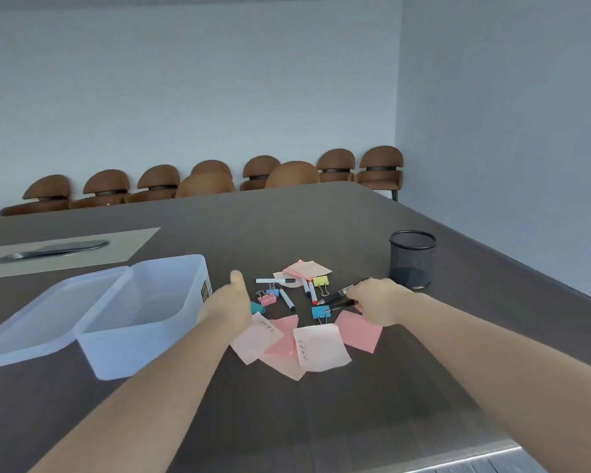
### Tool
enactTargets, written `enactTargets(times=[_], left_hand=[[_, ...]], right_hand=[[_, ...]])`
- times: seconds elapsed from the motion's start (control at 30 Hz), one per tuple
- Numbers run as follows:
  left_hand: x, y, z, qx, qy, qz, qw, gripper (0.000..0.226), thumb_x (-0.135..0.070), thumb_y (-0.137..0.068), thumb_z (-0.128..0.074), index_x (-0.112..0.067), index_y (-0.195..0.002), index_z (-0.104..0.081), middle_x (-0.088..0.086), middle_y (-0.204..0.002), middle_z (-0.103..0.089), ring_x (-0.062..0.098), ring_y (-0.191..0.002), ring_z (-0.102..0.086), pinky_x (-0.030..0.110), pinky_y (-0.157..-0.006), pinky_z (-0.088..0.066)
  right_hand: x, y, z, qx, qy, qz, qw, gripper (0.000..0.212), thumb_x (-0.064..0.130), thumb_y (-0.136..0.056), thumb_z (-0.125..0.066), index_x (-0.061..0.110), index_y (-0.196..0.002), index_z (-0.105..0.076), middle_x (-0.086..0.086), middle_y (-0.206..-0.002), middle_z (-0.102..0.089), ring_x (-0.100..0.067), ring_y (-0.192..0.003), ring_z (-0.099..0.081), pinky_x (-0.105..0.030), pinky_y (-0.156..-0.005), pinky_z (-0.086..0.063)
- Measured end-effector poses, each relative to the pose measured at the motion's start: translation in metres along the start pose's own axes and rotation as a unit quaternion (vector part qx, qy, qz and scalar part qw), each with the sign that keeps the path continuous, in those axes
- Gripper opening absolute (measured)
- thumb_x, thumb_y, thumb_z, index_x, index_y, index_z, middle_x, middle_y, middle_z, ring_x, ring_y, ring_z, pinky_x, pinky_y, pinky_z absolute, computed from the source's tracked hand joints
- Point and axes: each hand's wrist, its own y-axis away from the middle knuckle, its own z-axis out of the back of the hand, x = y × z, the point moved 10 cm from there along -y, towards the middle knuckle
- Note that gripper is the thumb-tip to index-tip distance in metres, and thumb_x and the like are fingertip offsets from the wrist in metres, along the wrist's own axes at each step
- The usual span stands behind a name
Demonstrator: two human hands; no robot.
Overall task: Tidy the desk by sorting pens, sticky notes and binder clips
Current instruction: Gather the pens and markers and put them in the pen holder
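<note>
A heap of desk items lies mid-table. Pink sticky notes [316, 346] overlap in front, and more pink notes [308, 269] lie behind. White markers [274, 280] and a second marker [288, 299] sit among a yellow binder clip [321, 282], a pink clip [267, 299] and a blue clip [320, 312]. My right hand [377, 302] is closed around two black pens [340, 297] just above the table. My left hand [231, 302] hovers with fingers apart, palm turned inward, over a teal clip [257, 308]. A black mesh pen cup [411, 259] stands to the right.
A clear plastic box [140, 319] with its hinged lid [48, 315] open stands on the left. Further back a dark flat object [52, 250] rests on a beige mat. Brown chairs [292, 174] line the far edge of the table, and its right edge runs diagonally.
</note>
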Motion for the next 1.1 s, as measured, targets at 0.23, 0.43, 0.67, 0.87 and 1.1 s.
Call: enactTargets(times=[0.23, 0.43, 0.67, 0.87, 1.1], left_hand=[[-0.015, -0.006, -0.013, 0.058, 0.030, 0.001, 0.998, 0.022, -0.018, -0.094, -0.048, -0.005, -0.112, -0.051, 0.014, -0.114, -0.062, 0.032, -0.104, -0.061, 0.033, -0.072, -0.041], [-0.017, -0.017, -0.020, 0.068, 0.023, 0.015, 0.997, 0.026, -0.018, -0.093, -0.048, -0.009, -0.117, -0.048, 0.010, -0.113, -0.062, 0.027, -0.095, -0.057, 0.032, -0.069, -0.040], [-0.026, -0.027, -0.017, 0.050, 0.062, 0.027, 0.996, 0.029, -0.032, -0.095, -0.048, -0.009, -0.113, -0.052, 0.009, -0.113, -0.063, 0.027, -0.102, -0.059, 0.033, -0.073, -0.041], [-0.044, -0.043, -0.026, 0.049, 0.158, 0.046, 0.985, 0.038, -0.050, -0.087, -0.054, -0.012, -0.084, -0.055, -0.001, -0.064, -0.049, 0.021, -0.068, -0.053, 0.025, -0.051, -0.035], [-0.059, -0.052, -0.055, 0.121, 0.135, 0.056, 0.982, 0.020, -0.027, -0.082, -0.060, -0.012, -0.074, -0.049, 0.001, -0.073, -0.056, 0.022, -0.076, -0.057, 0.028, -0.061, -0.042]], right_hand=[[0.008, -0.010, 0.004, 0.003, 0.010, 0.014, 1.000, 0.024, 0.003, -0.086, -0.043, 0.014, -0.105, -0.052, -0.006, -0.101, -0.054, -0.027, -0.093, -0.050, -0.036, -0.083, -0.038], [0.008, -0.023, 0.007, -0.031, 0.018, 0.036, 0.999, 0.035, 0.009, -0.087, -0.051, 0.015, -0.121, -0.050, -0.008, -0.114, -0.057, -0.027, -0.109, -0.053, -0.036, -0.086, -0.040], [0.005, -0.038, -0.002, -0.030, 0.022, 0.057, 0.998, 0.047, 0.007, -0.085, -0.054, 0.020, -0.129, -0.050, -0.006, -0.118, -0.055, -0.026, -0.114, -0.051, -0.039, -0.089, -0.047], [0.009, -0.051, -0.008, -0.011, 0.032, 0.053, 0.998, 0.039, 0.004, -0.087, -0.053, 0.014, -0.124, -0.057, -0.009, -0.117, -0.055, -0.027, -0.110, -0.054, -0.039, -0.084, -0.047], [-0.005, -0.058, 0.000, -0.058, -0.048, 0.001, 0.997, 0.021, 0.021, -0.083, -0.058, 0.014, -0.102, -0.056, -0.007, -0.110, -0.059, -0.025, -0.100, -0.055, -0.035, -0.077, -0.046]])
